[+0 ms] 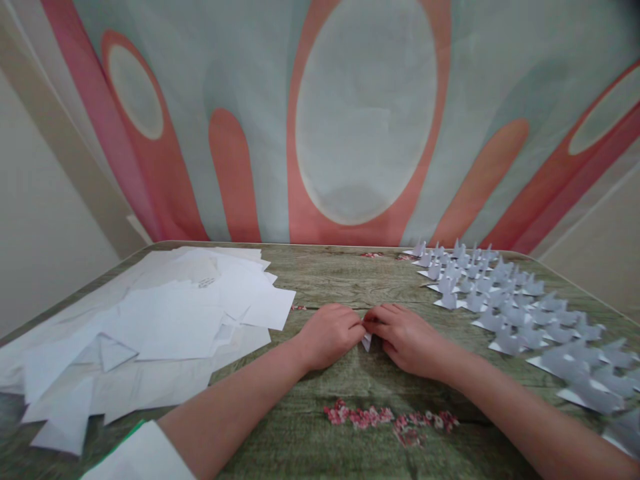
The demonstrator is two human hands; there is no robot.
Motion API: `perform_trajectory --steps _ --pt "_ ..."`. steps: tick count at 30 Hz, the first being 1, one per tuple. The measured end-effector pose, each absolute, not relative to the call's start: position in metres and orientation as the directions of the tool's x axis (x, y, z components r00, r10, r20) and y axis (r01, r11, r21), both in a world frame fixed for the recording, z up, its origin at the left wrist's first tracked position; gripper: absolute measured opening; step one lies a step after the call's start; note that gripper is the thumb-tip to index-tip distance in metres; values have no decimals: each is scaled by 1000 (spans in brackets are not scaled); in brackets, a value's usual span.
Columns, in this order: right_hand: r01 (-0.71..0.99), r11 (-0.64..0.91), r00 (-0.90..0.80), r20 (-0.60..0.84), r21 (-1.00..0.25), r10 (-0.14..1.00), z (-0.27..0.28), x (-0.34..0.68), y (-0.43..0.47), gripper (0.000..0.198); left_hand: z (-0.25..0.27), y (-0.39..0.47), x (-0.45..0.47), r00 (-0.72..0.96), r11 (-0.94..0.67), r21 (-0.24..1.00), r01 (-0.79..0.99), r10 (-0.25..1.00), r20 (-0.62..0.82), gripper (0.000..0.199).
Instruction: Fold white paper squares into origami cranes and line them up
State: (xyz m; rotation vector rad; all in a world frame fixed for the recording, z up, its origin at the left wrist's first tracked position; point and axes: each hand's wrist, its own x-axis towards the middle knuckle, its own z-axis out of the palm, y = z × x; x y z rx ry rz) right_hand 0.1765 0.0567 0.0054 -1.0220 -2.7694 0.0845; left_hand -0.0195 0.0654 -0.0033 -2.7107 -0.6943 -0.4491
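Between my two hands, at the middle of the table, is a small folded piece of white paper [367,343], mostly covered by fingers. My left hand [331,337] pinches it from the left, fingers curled. From the right, my right hand [406,339] grips the same piece between thumb and fingertips. The fingertips of both hands meet at its upper part, and a pointed lower tip shows below them. Its full shape is hidden.
Loose white paper sheets [170,313] lie in a spread pile on the left. Several rows of small folded white paper figures [515,310] stand on the right. The wood-patterned table [330,273] bears printed pink flowers [365,417]. Behind it hangs a patterned curtain [270,133].
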Motion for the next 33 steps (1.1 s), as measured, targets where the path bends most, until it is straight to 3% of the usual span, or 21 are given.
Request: perform_trajectory --steps 5,14,26,33 --pt "581 787 -776 149 -207 613 8 183 66 43 -1 64 -19 858 -846 -238 478 391 332 20" --pt "581 798 -771 207 -159 602 -3 186 62 36 3 59 -15 885 -855 -256 452 393 249 18" --pt "582 797 -766 219 -161 604 -10 192 58 42 12 42 -21 843 -847 -74 526 507 180 26" --pt "588 799 -764 235 -128 600 -10 190 57 39 12 34 -17 824 -825 -70 560 547 145 28"
